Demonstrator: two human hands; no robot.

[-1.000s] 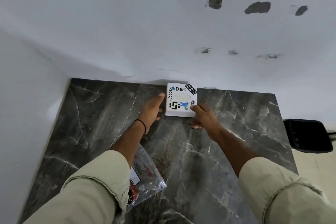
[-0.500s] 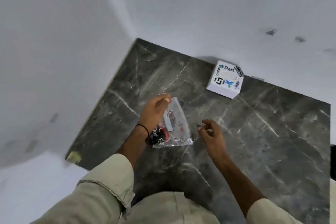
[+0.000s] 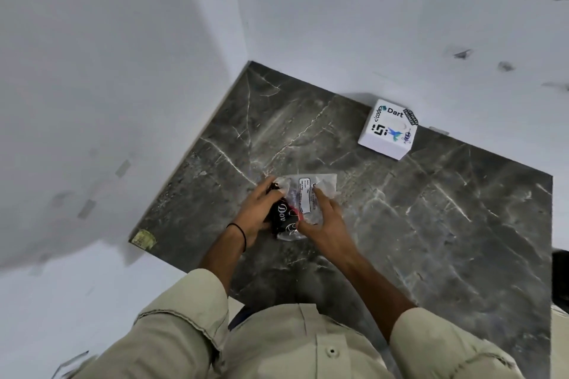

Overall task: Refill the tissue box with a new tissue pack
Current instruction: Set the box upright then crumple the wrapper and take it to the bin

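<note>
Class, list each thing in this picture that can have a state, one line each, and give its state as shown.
Tissue box: upright at the back of the table, against the wall, not held.
Tissue pack: in its clear plastic wrap, held by both hands over the table.
Left hand: fingers closed on the pack's left side.
Right hand: fingers pressed on the pack's right side.
Marble table: bears the box.

Both hands (image 3: 289, 218) — fingers curled, close together

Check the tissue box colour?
White tissue box with stickers on top, seen in the head view, the only one.
</note>
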